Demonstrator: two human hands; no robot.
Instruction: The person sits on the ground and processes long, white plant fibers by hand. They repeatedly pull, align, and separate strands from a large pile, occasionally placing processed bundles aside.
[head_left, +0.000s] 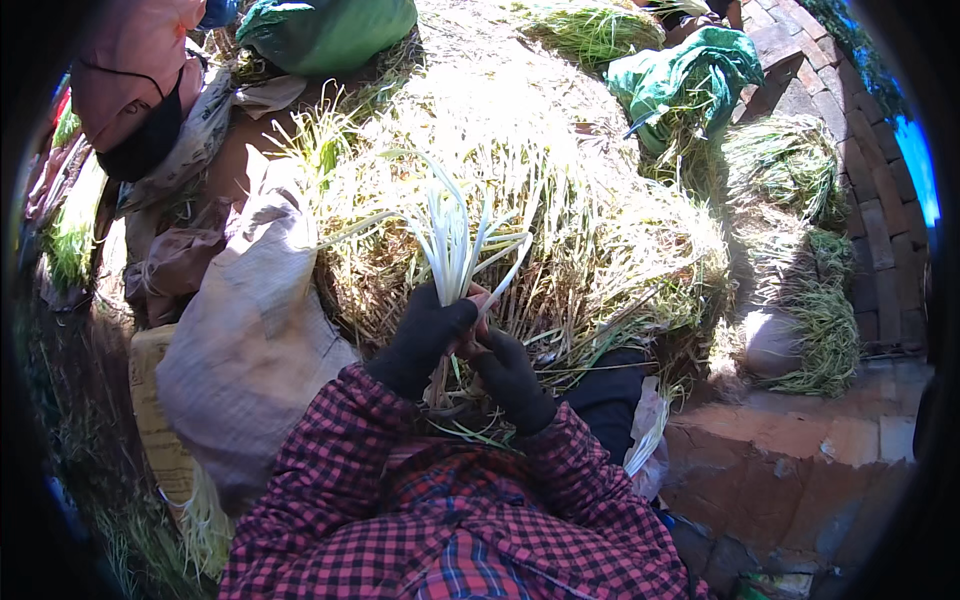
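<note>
My left hand [425, 335], in a dark glove with bare fingertips, is closed round a bunch of long whitish stalks [450, 240]. Their pale ends fan out upward above the fist, and a few bend off to the sides. Close against it, my right hand [508, 375], gloved the same way, has its fingers drawn together at the right side of the bunch. One pale stalk [512, 272] slants down to those fingertips, which seem to pinch it. The lower part of the bunch is mostly hidden behind my hands.
A broad heap of cut, straw-like stalks [600, 230] spreads before me. A pale sack [250, 330] stands at my left and a green bundle [330, 35] lies beyond. Green cloth [685, 85] covers stalks at the far right. Another person [140, 90] is at the upper left.
</note>
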